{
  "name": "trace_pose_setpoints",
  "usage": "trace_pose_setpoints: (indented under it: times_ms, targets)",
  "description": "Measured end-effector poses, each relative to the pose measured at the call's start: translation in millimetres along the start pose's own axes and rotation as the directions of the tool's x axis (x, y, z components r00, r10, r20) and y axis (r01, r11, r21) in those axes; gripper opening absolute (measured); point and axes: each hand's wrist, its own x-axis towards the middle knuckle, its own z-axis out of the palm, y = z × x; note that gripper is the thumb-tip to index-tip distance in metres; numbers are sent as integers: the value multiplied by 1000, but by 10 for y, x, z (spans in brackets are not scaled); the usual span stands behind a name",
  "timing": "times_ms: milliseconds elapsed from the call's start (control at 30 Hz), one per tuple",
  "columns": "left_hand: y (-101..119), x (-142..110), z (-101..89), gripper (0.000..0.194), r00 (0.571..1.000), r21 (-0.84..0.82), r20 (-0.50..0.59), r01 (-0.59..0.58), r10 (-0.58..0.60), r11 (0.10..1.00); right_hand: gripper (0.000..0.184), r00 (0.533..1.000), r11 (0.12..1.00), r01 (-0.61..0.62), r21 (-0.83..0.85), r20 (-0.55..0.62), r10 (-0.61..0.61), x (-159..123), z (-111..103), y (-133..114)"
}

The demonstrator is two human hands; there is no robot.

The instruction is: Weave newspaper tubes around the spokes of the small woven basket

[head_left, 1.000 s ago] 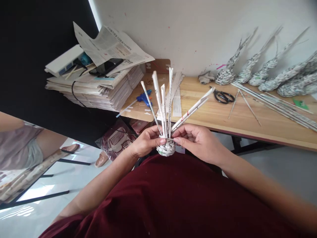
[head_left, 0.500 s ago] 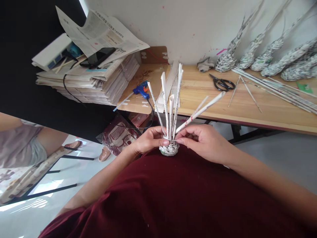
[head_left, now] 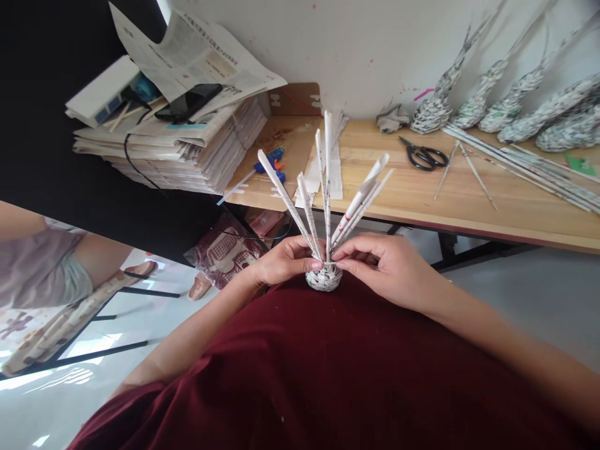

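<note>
A small woven bundle of rolled newspaper (head_left: 324, 279) rests against my dark red lap. Several paper tubes (head_left: 325, 181) fan upward out of it. My left hand (head_left: 280, 262) is curled round the left side of the weave, thumb by the base of the tubes. From the right, my right hand (head_left: 385, 267) pinches a tube at the rim of the weave between thumb and fingertips.
A wooden table (head_left: 422, 200) ahead carries black scissors (head_left: 423, 155), long paper tubes (head_left: 525, 169), several finished woven pieces (head_left: 487, 106) against the wall and a blue glue gun (head_left: 268, 164). A stack of newspapers (head_left: 187, 144) with a phone stands left. Another person's leg (head_left: 51, 275) shows at far left.
The tubes have swung and regrouped: the right-hand pair now stands steeper and the left ones lean further left. Both hands stay on the weave; the view shifted slightly.
</note>
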Motion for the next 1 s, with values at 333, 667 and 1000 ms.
trace_pose_setpoints:
  times_ms: [333, 667, 1000]
  targets:
    - [78, 81, 25, 32, 999, 111, -9, 48, -48, 993, 7, 987, 984, -150, 96, 72, 143, -29, 41, 86]
    - [115, 124, 35, 33, 999, 176, 33, 11, -17, 984, 13, 999, 997, 10, 75, 30, -12, -30, 38, 122]
    - [154, 137, 80, 25, 998, 241, 54, -23, 10, 970, 15, 997, 992, 16, 123, 73, -26, -41, 42, 145]
